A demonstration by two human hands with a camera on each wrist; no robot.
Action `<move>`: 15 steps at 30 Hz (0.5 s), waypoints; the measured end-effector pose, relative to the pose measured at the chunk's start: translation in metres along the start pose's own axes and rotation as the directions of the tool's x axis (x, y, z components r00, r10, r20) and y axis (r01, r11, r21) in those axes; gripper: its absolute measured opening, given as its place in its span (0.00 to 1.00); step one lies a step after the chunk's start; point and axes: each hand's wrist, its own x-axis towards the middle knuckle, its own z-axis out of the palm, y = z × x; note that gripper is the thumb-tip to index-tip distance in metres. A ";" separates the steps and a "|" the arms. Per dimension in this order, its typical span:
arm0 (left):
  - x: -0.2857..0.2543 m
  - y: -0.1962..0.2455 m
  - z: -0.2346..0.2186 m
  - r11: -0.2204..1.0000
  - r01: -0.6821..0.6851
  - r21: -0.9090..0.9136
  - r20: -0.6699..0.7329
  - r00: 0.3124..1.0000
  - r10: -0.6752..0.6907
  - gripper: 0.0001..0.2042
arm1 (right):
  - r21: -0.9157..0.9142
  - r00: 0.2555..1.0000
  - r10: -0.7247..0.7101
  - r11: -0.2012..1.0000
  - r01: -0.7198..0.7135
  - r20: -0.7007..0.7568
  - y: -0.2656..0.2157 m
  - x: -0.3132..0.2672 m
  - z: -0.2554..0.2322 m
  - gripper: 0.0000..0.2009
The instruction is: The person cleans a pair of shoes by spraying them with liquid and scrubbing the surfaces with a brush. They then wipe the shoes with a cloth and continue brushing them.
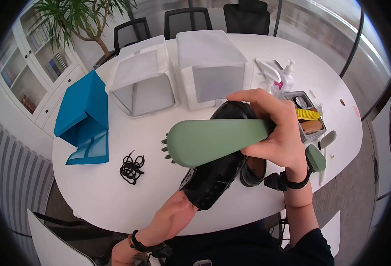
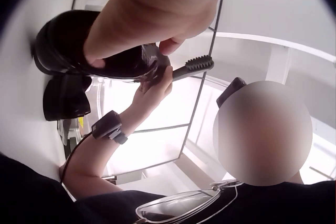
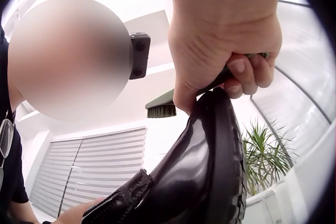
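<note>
My left hand (image 1: pixel 177 213) holds a glossy black leather shoe (image 1: pixel 215 175) tilted up off the table, and in the left wrist view its thumb reaches into the shoe's opening. A green-handled brush (image 1: pixel 213 139) is gripped in my right hand (image 1: pixel 279 126) by the narrow end of its handle. The dark bristles (image 3: pixel 161 112) point down in the right wrist view, with the shoe's toe close under my right fingers. Partly hidden behind the held shoe, a second black shoe (image 1: pixel 252 173) stands on the table. A tangle of black laces (image 1: pixel 132 167) lies to the left.
At the back of the white table (image 1: pixel 129 208) stand two white fabric boxes (image 1: pixel 144 73), with a blue box (image 1: pixel 82 106) to their left. On the right are a grey tray (image 1: pixel 323 129) with a yellow brush (image 1: pixel 307 115), a pump bottle (image 1: pixel 287 77) and another green-headed brush (image 1: pixel 315 158).
</note>
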 end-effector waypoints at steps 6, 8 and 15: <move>0.002 -0.009 0.011 0.946 -0.026 -0.323 -0.050 0.999 0.010 0.36 | 0.004 0.999 -0.032 0.999 0.032 0.010 -0.005 0.000 0.001 0.28; 0.002 -0.016 0.006 0.959 -0.075 -0.275 0.024 0.996 0.085 0.35 | 0.010 0.999 -0.032 0.999 0.032 0.024 -0.005 -0.001 0.000 0.29; 0.005 -0.013 0.012 0.934 -0.027 -0.356 -0.123 0.992 -0.018 0.31 | 0.010 0.998 -0.031 0.999 0.031 0.050 -0.010 0.000 -0.002 0.30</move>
